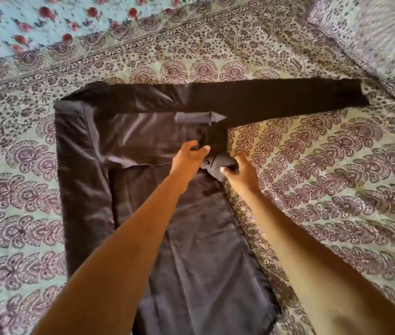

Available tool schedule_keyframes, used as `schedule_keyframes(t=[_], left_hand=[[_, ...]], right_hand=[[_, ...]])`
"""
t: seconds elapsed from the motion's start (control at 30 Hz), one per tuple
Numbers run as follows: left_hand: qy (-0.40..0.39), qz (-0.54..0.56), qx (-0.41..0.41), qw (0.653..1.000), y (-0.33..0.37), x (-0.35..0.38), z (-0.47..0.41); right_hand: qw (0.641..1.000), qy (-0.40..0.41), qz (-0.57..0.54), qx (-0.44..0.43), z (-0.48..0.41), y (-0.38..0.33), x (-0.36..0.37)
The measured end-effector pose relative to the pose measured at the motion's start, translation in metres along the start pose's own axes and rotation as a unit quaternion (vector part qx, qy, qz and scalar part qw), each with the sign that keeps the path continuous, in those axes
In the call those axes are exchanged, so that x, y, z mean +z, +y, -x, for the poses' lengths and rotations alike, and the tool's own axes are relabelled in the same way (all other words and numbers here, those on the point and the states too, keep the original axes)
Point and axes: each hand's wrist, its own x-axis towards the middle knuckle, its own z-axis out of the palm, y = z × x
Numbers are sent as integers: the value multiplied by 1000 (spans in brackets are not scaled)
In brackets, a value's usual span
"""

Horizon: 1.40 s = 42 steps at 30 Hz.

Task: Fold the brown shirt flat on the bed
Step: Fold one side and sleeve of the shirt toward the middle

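The brown shirt (143,180) lies spread on the bed (324,180), its body running from the far end toward me. One sleeve (276,100) stretches out flat to the right across the top. The left side is folded inward along its length. My left hand (189,155) pinches a bunched dark part of the fabric near the shirt's right edge. Just to the right, my right hand (237,168) grips the collar piece (213,165), where a small button shows. Both hands sit close together at the shirt's right edge.
A patterned bedsheet in purple and pale green covers the bed. A light blue cloth with red flowers (34,22) lies at the far left. A pillow (380,37) in matching print rests at the far right corner.
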Motion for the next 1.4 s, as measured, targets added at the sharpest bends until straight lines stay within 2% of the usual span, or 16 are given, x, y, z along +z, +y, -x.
schedule_keyframes(t=[0.07,0.13,0.2,0.37,0.53,0.6,0.7,0.77,0.8,0.9,0.93,1.0,1.07,1.17,1.3,1.4], left_hand=[[-38,37,-34,998,6,7,0],[-36,93,-72,992,9,7,7],[-22,139,-86,986,5,2,18],[135,276,-110,945,-24,-49,68],[199,347,-97,911,-68,-106,149],[197,393,-93,894,-84,-118,188],[179,438,-113,874,-116,-123,239],[143,439,-107,880,-137,-124,266],[124,422,-107,892,-148,-125,276],[82,255,-107,957,-184,-124,289],[67,165,-101,979,-195,-124,290],[33,41,-124,991,-233,-121,288],[34,51,-139,988,-260,-119,288],[74,138,-150,976,-262,-125,291],[156,236,-156,946,-262,-130,292],[91,155,-175,968,-264,-133,299]], right_hand=[[999,13,-29,-39,3,-8,-3],[992,19,-85,-88,15,-21,-4],[984,-14,-115,-136,32,-33,1],[931,-193,-283,-130,76,-63,18],[923,-168,-344,-47,106,-86,37],[905,-207,-368,39,118,-99,53],[824,-339,-395,224,140,-121,78],[786,-348,-437,266,158,-131,99],[796,-313,-440,273,165,-133,112],[884,-179,-353,247,180,-134,132],[901,-167,-330,228,184,-133,135],[919,-181,-298,182,191,-126,136],[927,-207,-269,158,197,-116,134],[937,-222,-217,160,206,-96,131],[919,-231,-251,196,221,-79,124],[917,-224,-253,209,225,-80,121]])
